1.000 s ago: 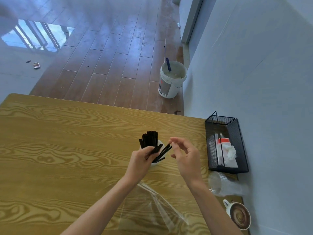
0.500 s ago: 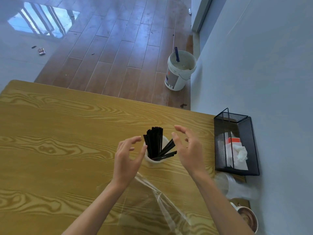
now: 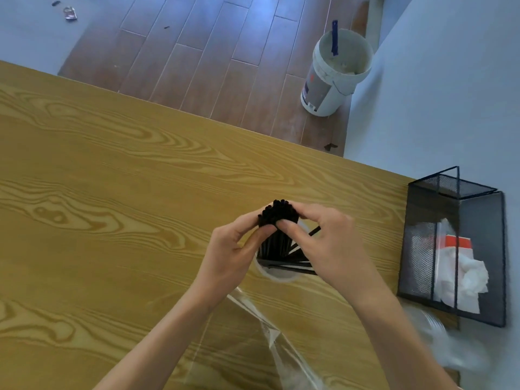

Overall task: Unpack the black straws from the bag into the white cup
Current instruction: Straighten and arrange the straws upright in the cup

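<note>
On the wood-grain yellow table [image 3: 112,192], the left hand [image 3: 233,254] pinches the upright bundle of thin black plastic straws [image 3: 277,229] near its top, thumb and fingers curled round it. The bundle stands in the small white cup [image 3: 277,275], with a few straws leaning out sideways. The right hand [image 3: 329,243] closes its grip on the same bundle from the other side. The clear plastic bag [image 3: 284,350] lies flat and looks emptied, so unpacking seems nearly finished; only tidying the leaning straws appears left.
</note>
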